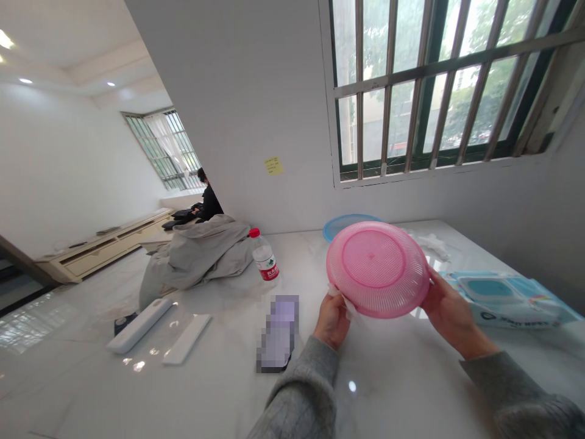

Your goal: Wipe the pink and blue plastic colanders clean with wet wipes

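A round pink plastic basket with a slotted rim is held up above the white table, its flat base side turned towards me. My right hand grips its right edge, fingers behind it. At the lower left rim, my left hand is closed on a crumpled white wipe and presses it against the basket. The fingertips behind the basket are hidden. Behind it lies a blue round plastic piece, partly covered. A light blue pack of wipes lies beside my right hand.
A bottle with a red cap stands left of centre, near a blurred purple phone-like object. Two white bars and a grey cloth lie further left. Crumpled white tissue rests at the back. A person sits far off.
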A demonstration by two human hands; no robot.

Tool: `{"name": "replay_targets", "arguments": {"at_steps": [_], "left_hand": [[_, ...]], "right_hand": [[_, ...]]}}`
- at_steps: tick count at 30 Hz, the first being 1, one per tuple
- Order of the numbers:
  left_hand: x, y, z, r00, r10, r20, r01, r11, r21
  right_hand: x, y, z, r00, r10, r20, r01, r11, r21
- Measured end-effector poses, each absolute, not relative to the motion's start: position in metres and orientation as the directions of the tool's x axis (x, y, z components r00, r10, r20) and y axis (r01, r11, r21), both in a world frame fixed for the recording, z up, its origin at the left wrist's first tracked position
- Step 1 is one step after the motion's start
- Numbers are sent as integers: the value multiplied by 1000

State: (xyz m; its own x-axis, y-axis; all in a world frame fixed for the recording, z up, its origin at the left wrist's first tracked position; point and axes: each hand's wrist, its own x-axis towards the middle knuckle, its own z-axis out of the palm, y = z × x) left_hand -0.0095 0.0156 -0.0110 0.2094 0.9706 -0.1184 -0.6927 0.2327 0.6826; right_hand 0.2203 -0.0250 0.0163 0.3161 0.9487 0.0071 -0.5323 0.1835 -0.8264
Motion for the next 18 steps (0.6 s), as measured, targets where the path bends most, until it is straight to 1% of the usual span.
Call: {"name": "replay_targets", "arguments": {"at_steps": [3,6,8,12,18], "left_hand": [[-10,16,-10,191,975,-110,-726,216,653],[-10,17,-7,153,983,-99,-753,181,633],[-10,18,-7,140,984,-110,-752,179,635],[-9,16,-5,158,975,-154,-749,220,624],[-9,14,-5,162,973,-165,-725,231,649]], "right_hand": [[218,-27,16,241,970,-28,-550,113,-828],[216,-28,13,110,994,-11,-537,50,-842],[215,-28,10,64,998,-14,-511,21,-859],[213,-25,3,104,994,-31,-485,23,-874],[219,-22,1,243,970,-7,-487,115,-866]]}}
